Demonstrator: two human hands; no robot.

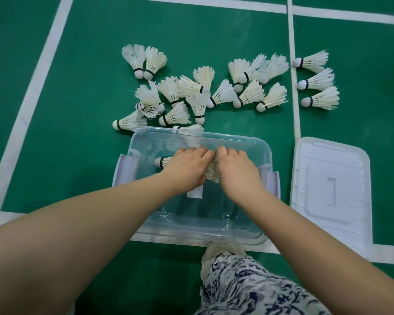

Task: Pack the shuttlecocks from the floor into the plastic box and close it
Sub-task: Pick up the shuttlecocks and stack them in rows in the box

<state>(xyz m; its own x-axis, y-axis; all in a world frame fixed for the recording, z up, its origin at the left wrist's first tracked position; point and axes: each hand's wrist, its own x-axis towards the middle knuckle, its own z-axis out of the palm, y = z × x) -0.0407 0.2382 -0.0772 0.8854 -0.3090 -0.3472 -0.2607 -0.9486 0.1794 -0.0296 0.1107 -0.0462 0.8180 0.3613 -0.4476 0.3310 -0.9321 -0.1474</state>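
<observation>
**Head view.** Open clear box [214,139] on the green floor [89,87], near centre, long axis left–right, with a latch [123,171] flipped outward at each end. The lid [332,185] lies flat on the floor just right of the box, apart from it.

Both hands reach into the far half of the box, side by side.
- **Left hand** [187,169]: fingers curled down over the skirt of a shuttlecock [159,161], grip clamped on it. This shuttlecock lies on its side, long axis left–right, cork pointing left.
- **Right hand** [239,171]: fingers curled, thumb against a bunch of feathers [212,175] showing between the two hands, grip clamped on them. Their cork is hidden, so their heading cannot be told.

Loose shuttlecocks [223,94] lie scattered on the floor beyond the box's far rim, most with corks toward the near or left side. Three more [316,80] lie right of a white line [293,87], stacked far to near, corks left, skirts right.
</observation>
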